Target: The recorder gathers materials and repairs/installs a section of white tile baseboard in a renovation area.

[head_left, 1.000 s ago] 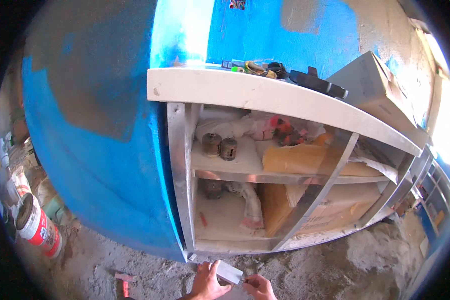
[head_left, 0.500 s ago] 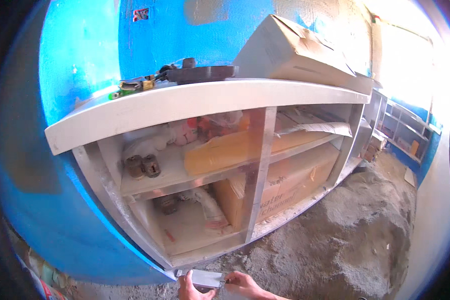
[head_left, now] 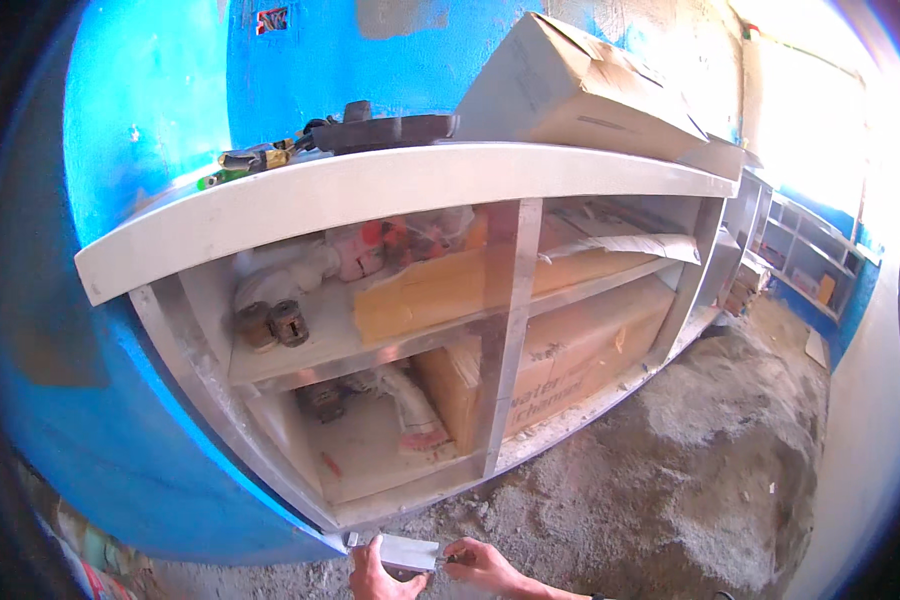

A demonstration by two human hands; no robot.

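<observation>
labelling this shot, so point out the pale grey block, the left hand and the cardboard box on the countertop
Pale grey block (head_left: 410, 553): head view, its broad upper face
Left hand (head_left: 376, 579): head view, back of the hand
Upper cardboard box (head_left: 598, 112): head view, its long side

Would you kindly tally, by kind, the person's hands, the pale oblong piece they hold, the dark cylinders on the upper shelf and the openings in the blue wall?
Left hand and right hand: 2
Pale oblong piece: 1
Dark cylinders: 2
Wall opening: 1
Total: 6
</observation>
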